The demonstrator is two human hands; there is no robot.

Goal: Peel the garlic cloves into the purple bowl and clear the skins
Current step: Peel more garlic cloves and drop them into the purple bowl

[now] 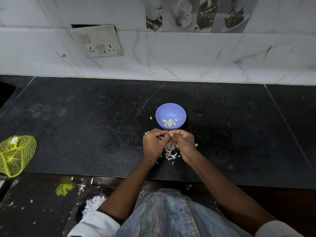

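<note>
Hands: left hand (152,144) and right hand (183,141) meet just before the bowl, fingers curled; what each grip pinches is hidden.
Bowl: purple bowl (177,111) on counter (85,125), peeled garlic cloves (169,122) inside.
Skins: skins (170,152) heaped between the wrists.

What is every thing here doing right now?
Round purple plastic bowl: upright, peeled cloves inside.
Pale peeled garlic cloves: in bowl's bottom.
White papery garlic skins: scattered under the hands.
Left hand: curled, contents hidden.
Right hand: pinching something small.
Yellow mesh net bag: slumped at counter edge.
</note>
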